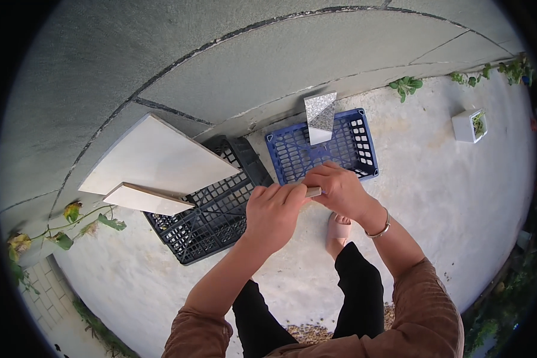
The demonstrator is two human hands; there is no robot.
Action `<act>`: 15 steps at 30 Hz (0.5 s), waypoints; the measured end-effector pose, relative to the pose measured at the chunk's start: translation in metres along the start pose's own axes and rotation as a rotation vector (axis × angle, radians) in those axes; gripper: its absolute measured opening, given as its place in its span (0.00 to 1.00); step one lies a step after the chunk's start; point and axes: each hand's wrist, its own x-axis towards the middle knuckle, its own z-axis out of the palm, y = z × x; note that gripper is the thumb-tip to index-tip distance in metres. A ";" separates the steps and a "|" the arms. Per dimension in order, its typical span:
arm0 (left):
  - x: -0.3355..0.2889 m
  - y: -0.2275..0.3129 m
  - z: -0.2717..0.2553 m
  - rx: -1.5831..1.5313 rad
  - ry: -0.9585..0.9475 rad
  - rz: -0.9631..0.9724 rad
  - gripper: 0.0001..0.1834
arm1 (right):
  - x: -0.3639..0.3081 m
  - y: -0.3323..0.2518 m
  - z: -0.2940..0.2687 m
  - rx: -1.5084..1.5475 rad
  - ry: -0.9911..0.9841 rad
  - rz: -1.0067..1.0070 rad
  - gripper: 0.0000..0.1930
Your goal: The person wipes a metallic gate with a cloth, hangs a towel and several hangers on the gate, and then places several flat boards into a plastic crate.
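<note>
Both of my hands are raised close together in front of me, above the ground. My left hand [273, 216] is closed around a narrow, pale beige piece [314, 191], of which only a short flat end shows between the hands. My right hand [340, 190], with a bracelet at the wrist, is closed on the other end of it. The fingers hide the rest, so its kind is unclear. Beyond my right hand stands a blue plastic crate [369, 136], with a grey-and-white tile strip [321, 116] propped upright in it.
A black plastic crate [224, 235] lies left of my hands, bearing a large pale tile [161, 158] and a smaller tile piece [146, 200]. A grey panelled wall [292, 59] rises behind. A white planter [466, 126] stands far right; vines [65, 235] trail at left.
</note>
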 end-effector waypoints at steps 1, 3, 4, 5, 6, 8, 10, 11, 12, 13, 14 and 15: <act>0.005 -0.009 0.018 -0.014 -0.027 -0.014 0.08 | 0.004 0.019 0.010 -0.001 0.070 0.041 0.08; 0.014 -0.023 0.052 0.043 -0.154 -0.103 0.10 | 0.012 0.061 0.031 0.018 0.076 0.057 0.08; 0.019 -0.032 0.062 0.045 -0.153 -0.098 0.10 | 0.016 0.082 0.044 0.024 0.115 0.057 0.08; 0.021 -0.043 0.067 0.030 -0.070 -0.132 0.10 | 0.024 0.097 0.059 0.032 0.117 0.048 0.08; 0.021 -0.051 0.069 0.009 0.012 -0.162 0.11 | 0.030 0.112 0.073 0.055 0.132 0.120 0.08; 0.014 -0.065 0.052 -0.023 0.159 -0.301 0.10 | 0.038 0.137 0.091 0.124 0.130 0.262 0.09; -0.010 -0.088 0.019 0.125 0.350 -0.318 0.08 | 0.041 0.161 0.102 0.159 0.150 0.328 0.10; -0.024 -0.100 -0.004 0.235 0.381 -0.346 0.08 | 0.044 0.166 0.101 0.185 0.194 0.363 0.11; -0.045 -0.114 -0.032 0.373 0.447 -0.348 0.10 | 0.054 0.161 0.098 0.201 0.179 0.359 0.12; -0.065 -0.124 -0.058 0.473 0.470 -0.484 0.11 | 0.062 0.159 0.097 0.210 0.162 0.360 0.12; -0.084 -0.139 -0.082 0.661 0.524 -0.458 0.11 | 0.068 0.165 0.097 0.152 0.245 0.375 0.13; -0.101 -0.152 -0.106 0.848 0.543 -0.459 0.13 | 0.076 0.172 0.096 0.096 0.329 0.384 0.14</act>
